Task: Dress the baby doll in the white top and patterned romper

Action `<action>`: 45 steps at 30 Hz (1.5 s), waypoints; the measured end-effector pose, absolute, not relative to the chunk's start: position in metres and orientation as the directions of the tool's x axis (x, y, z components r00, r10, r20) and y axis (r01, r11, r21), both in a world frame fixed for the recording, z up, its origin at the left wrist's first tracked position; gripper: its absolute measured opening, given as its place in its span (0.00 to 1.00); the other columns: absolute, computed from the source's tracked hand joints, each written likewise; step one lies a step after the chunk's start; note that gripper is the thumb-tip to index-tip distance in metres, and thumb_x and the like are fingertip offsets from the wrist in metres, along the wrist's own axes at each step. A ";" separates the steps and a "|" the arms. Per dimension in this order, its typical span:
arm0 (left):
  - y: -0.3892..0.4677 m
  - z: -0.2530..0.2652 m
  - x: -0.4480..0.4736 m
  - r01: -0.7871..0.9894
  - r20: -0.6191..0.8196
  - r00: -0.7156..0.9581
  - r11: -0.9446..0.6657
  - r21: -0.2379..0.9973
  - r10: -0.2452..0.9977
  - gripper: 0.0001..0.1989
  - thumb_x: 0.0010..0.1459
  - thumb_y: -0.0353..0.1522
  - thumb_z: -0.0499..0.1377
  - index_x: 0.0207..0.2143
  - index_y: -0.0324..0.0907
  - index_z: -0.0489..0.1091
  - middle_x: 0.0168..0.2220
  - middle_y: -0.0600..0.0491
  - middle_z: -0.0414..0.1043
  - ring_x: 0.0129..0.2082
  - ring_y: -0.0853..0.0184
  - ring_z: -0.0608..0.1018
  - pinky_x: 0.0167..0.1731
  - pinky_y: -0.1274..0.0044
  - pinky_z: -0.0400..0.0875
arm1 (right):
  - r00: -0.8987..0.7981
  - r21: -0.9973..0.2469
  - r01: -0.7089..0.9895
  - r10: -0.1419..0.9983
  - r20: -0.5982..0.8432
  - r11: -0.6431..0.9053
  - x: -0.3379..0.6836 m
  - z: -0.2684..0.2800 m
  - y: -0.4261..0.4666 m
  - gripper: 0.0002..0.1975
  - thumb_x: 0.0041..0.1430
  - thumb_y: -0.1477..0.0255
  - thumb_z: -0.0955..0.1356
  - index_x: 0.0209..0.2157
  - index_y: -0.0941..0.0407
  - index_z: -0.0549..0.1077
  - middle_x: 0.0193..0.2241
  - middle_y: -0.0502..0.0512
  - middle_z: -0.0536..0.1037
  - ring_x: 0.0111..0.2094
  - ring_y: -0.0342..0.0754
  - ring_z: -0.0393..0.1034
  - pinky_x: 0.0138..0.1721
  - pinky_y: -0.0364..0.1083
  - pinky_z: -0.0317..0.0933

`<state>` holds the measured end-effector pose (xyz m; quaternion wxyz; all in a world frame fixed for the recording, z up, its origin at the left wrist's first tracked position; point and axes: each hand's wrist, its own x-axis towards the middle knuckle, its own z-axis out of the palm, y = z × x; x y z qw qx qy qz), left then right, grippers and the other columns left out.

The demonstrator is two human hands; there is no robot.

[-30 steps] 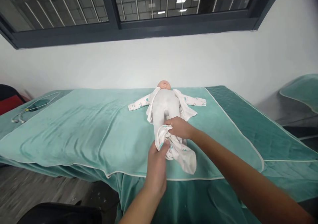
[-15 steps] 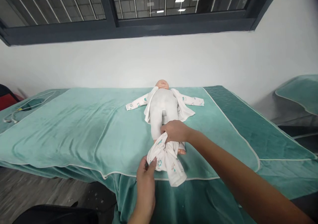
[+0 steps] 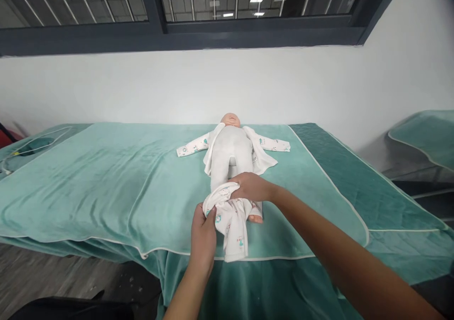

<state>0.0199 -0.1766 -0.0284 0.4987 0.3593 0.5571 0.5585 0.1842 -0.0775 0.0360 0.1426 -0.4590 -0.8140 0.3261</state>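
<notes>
A baby doll (image 3: 232, 142) lies on its back, head toward the wall, its arms spread in an open white printed jacket (image 3: 264, 159). White printed baby pants (image 3: 232, 225) are bunched around its lower legs, one leg of the pants hanging toward the bed's near edge. My left hand (image 3: 204, 235) pinches the left side of the pants' fabric. Over the doll's shins, my right hand (image 3: 250, 186) is closed on the waist edge of the pants. One bare foot (image 3: 255, 218) shows at the right; the other is hidden by cloth.
Under the doll, a pale green blanket (image 3: 124, 178) covers the bed, with a darker green quilted cover (image 3: 340, 178) at the right. A white cord (image 3: 31, 145) lies at the far left. Behind the bed rises a white wall (image 3: 177, 88) below a barred window (image 3: 248, 3).
My left hand has moved up and slightly left, drawing the pants' fabric up around the doll's foot on the left. The loose pants leg has swung left.
</notes>
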 end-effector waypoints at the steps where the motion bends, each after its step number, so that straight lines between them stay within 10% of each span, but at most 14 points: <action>1: -0.172 -0.029 0.021 -0.153 -0.132 -0.254 0.095 0.984 0.958 0.13 0.57 0.41 0.60 0.41 0.43 0.70 0.36 0.54 0.74 0.38 0.64 0.73 0.39 0.75 0.67 | -0.542 -0.703 0.630 0.835 -0.095 0.330 0.186 0.036 -0.077 0.09 0.50 0.63 0.72 0.29 0.53 0.78 0.30 0.49 0.80 0.35 0.51 0.73 0.34 0.44 0.59; 24: -0.031 -0.041 -0.004 0.426 0.453 -0.082 -0.379 0.821 0.888 0.08 0.60 0.32 0.52 0.39 0.43 0.68 0.39 0.51 0.73 0.41 0.63 0.74 0.44 0.73 0.66 | -0.268 -0.807 0.577 0.963 -0.042 0.125 0.174 0.027 -0.056 0.08 0.62 0.69 0.62 0.33 0.54 0.71 0.22 0.47 0.73 0.19 0.45 0.70 0.28 0.44 0.62; 33: -0.012 -0.049 -0.006 0.728 0.597 0.003 -0.411 0.549 0.802 0.10 0.61 0.29 0.50 0.40 0.42 0.69 0.38 0.46 0.71 0.41 0.58 0.72 0.44 0.68 0.66 | -0.530 -0.854 0.504 0.827 -0.187 0.129 0.191 0.034 -0.056 0.17 0.47 0.59 0.76 0.34 0.55 0.74 0.29 0.48 0.78 0.30 0.47 0.72 0.32 0.43 0.64; 45: -0.057 -0.046 -0.008 0.473 0.403 -0.272 -0.243 0.847 0.874 0.10 0.59 0.33 0.57 0.43 0.44 0.64 0.41 0.52 0.70 0.41 0.63 0.73 0.42 0.71 0.68 | -0.317 -0.866 0.496 0.943 -0.105 0.070 0.182 0.026 -0.060 0.08 0.58 0.66 0.68 0.36 0.55 0.73 0.23 0.49 0.78 0.26 0.47 0.75 0.28 0.42 0.62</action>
